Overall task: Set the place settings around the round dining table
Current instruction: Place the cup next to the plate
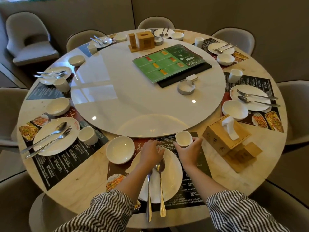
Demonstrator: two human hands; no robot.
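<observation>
The right hand grips a white cup just beyond the near plate; the left hand curls over that plate's far rim, whether gripping I cannot tell. The cup likely needs setting down beside the plate.

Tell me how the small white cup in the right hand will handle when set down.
The cup looks like glazed ceramic, so probably rigid, breakable and somewhat slippery. It has no handle, and the right hand grips its wall. Its narrow, upright form may tip if nudged.
</observation>
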